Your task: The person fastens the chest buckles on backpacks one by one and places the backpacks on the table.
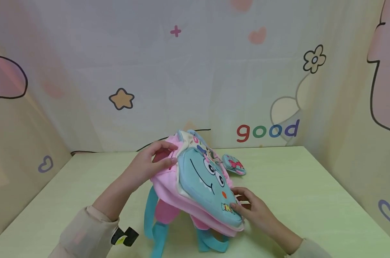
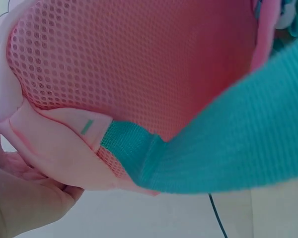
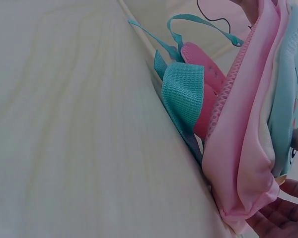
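A backpack (image 1: 199,181) is held tilted over the bench (image 1: 285,179), its body gripped along one side by the left hand (image 1: 151,161) and at the opposite edge by the right hand (image 1: 254,209); whether the bench is touched by the body cannot be told. Turquoise straps (image 1: 151,211) are looped beneath and could be trapped or folded if the bag were lowered. Soft fabric may be let slip by a shallow grip, and the small pouch (image 1: 234,165) beside it could be knocked by a swing.
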A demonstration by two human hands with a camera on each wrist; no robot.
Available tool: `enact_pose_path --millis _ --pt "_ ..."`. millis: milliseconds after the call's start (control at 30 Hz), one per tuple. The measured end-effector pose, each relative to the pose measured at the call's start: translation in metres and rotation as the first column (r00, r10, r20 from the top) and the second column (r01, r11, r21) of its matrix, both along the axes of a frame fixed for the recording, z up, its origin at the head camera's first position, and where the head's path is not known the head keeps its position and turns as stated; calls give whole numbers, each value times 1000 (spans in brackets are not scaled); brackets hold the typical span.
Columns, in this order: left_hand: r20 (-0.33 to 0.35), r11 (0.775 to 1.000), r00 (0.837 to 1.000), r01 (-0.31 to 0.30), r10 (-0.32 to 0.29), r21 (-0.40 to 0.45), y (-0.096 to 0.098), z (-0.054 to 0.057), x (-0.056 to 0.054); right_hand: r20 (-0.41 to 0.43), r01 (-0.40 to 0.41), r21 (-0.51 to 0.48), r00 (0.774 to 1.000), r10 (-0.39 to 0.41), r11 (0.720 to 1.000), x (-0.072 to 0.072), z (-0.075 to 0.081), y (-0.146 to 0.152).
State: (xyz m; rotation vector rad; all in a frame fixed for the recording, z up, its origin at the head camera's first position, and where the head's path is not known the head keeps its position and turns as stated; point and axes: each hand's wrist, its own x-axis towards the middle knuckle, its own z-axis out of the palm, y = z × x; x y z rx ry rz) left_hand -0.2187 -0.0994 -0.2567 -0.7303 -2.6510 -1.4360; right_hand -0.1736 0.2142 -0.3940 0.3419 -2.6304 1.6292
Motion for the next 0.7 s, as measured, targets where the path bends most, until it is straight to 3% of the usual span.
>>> enact_pose_path --millis 467,700 --pt "55 1000 998 -24 24 -10 13 28 1 39 -45 -75 998 48 996 -3 0 -16" --pt "11 998 999 -53 54 -40 12 39 4 33 -101 -78 994 103 992 -9 -4 -28"
